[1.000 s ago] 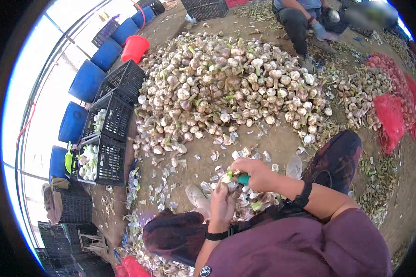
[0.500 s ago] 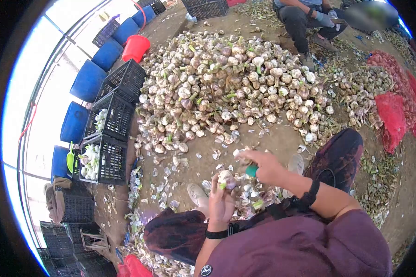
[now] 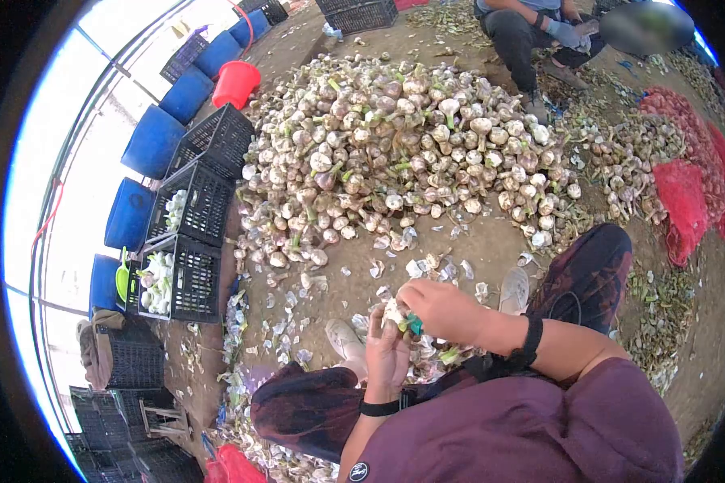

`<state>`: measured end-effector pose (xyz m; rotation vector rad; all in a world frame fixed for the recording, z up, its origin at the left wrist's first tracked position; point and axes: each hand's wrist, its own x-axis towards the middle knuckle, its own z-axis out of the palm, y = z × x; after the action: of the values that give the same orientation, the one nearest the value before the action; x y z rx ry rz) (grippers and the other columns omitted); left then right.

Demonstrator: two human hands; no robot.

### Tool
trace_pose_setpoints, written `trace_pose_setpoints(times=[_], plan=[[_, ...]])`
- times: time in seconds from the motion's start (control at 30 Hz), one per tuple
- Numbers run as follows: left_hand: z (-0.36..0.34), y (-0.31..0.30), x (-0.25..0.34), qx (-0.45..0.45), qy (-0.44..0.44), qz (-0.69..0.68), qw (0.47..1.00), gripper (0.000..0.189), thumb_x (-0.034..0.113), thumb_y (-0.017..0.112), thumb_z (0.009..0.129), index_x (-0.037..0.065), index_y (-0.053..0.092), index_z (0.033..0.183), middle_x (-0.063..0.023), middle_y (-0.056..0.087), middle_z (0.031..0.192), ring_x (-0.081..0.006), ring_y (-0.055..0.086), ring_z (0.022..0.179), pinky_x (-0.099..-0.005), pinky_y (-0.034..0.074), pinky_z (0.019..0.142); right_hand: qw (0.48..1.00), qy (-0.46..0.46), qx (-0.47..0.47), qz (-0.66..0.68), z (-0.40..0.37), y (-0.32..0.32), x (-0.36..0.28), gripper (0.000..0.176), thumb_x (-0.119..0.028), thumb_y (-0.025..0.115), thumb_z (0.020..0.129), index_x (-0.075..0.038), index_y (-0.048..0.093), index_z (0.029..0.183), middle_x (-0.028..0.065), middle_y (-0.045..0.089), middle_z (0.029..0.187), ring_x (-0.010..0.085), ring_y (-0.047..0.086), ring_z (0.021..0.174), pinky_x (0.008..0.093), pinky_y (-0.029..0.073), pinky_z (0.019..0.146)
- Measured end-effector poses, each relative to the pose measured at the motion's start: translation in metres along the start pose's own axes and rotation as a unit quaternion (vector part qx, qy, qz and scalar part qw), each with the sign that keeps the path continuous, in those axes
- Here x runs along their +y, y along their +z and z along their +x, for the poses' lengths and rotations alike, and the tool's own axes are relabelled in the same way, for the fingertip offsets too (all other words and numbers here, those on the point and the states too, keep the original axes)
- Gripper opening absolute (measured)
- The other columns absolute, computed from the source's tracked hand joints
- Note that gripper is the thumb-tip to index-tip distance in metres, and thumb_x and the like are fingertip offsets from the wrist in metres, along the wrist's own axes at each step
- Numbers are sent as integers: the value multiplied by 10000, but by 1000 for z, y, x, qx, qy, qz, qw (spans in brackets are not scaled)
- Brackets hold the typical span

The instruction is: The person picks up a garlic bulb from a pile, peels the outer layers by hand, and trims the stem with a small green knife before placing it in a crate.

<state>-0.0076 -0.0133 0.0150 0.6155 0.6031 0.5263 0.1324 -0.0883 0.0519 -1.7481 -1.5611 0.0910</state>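
My left hand (image 3: 385, 358) is wrapped from below around a garlic bulb (image 3: 392, 312), held up between my knees. My right hand (image 3: 437, 307) is closed, its fingertips right at the bulb's upper side. In its grip is a small tool with a green handle (image 3: 415, 324); its working end is hidden behind the hand and the bulb. Beneath both hands, peeled skins and trimmings (image 3: 431, 354) litter the dirt floor. In front of my feet rises a large heap of garlic bulbs (image 3: 379, 153).
Black crates (image 3: 197, 278) line the left, some holding cleaned white bulbs (image 3: 159, 282). Blue barrels (image 3: 129, 213) and a red bucket (image 3: 236, 84) stand behind them. Another person (image 3: 532, 40) with gloved hands sits beyond the heap. Red mesh sacks (image 3: 685, 201) lie at right.
My right hand has moved left and down, from apart to against the garlic bulb. Loose skins now lie on the floor where it was. My left hand stays almost in place.
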Motion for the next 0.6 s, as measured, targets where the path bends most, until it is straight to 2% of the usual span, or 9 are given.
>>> trace_pose_setpoints(times=[0.07,0.17,0.2,0.3,0.4,0.5,0.6], plan=[[-1,-2,4,-28,-8,31,999,443,197,570,854,72,382,1235,-91,524,1125,-204,542,972,-349,455,842,999,24,-10,-27,-2,2,13,191,-40,495,725,18,479,907,147,530,851,307,567,817,348,478,701],[-1,-7,4,-21,-9,48,999,413,238,542,872,58,403,1217,-86,530,1106,-195,535,969,-335,441,843,979,171,-46,-101,-7,3,41,177,-34,492,730,18,477,899,160,523,832,322,566,826,365,477,707],[0,-9,3,-10,-9,48,999,406,253,533,878,54,411,1210,-84,533,1099,-191,532,969,-330,437,841,978,191,-37,-79,-8,1,45,221,-32,500,736,5,486,954,165,546,870,326,566,863,390,469,729],[3,-15,-1,-5,5,62,998,414,313,522,881,64,432,1200,-68,544,1081,-178,536,944,-325,437,810,982,166,-21,83,-8,-11,25,235,-40,517,736,-32,520,971,137,572,912,312,566,881,398,460,746],[5,-6,0,-25,1,46,999,404,337,473,906,72,430,1209,-51,549,1069,-168,539,925,-325,438,781,992,60,-7,112,-6,-5,4,225,-58,534,727,-67,555,951,101,588,947,291,567,891,387,455,754],[3,0,0,14,-11,64,998,385,345,399,937,75,430,1210,-39,550,1064,-161,531,937,-318,429,797,993,26,-41,104,-5,5,4,184,-80,546,716,-51,562,896,95,585,920,285,565,876,372,459,748],[1,-7,2,-23,-27,35,999,365,322,339,959,70,428,1207,-49,544,1077,-166,530,949,-319,428,812,997,-23,-55,50,-6,8,5,168,-67,540,693,-33,545,858,99,577,863,271,567,849,350,467,731]])
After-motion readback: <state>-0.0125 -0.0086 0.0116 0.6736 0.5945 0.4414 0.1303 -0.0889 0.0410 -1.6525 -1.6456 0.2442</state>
